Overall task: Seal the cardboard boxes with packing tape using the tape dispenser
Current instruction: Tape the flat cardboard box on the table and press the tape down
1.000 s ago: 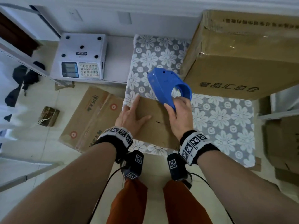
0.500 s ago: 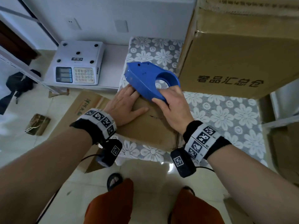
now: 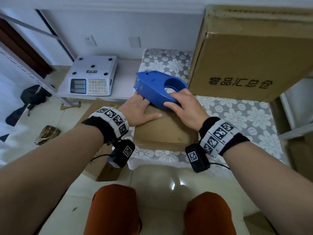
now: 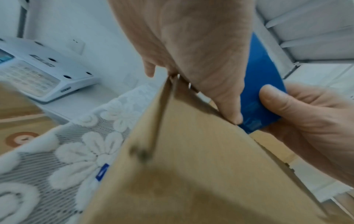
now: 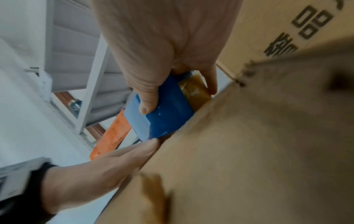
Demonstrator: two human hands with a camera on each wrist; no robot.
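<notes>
A small brown cardboard box (image 3: pixel 162 131) lies on the flower-patterned cloth near its front edge. My right hand (image 3: pixel 184 107) grips the blue tape dispenser (image 3: pixel 157 89), which lies tilted over the box's far edge; brown tape (image 5: pixel 195 89) shows at its mouth. My left hand (image 3: pixel 137 109) rests flat on the box top, fingers straight, their tips reaching the far edge beside the dispenser. In the left wrist view the dispenser (image 4: pixel 258 94) sits behind my left thumb and the box (image 4: pixel 191 166) fills the lower frame.
A large printed cardboard box (image 3: pixel 250 61) stands at the back right on the flowered cloth (image 3: pixel 245 119). A white electronic scale (image 3: pixel 91 77) sits on a low shelf to the left. Flattened cartons (image 3: pixel 101 165) lie on the tiled floor.
My right hand has lowered the dispenser from upright over the box down to its far edge and turned it flatter. My left hand slid forward on the box top.
</notes>
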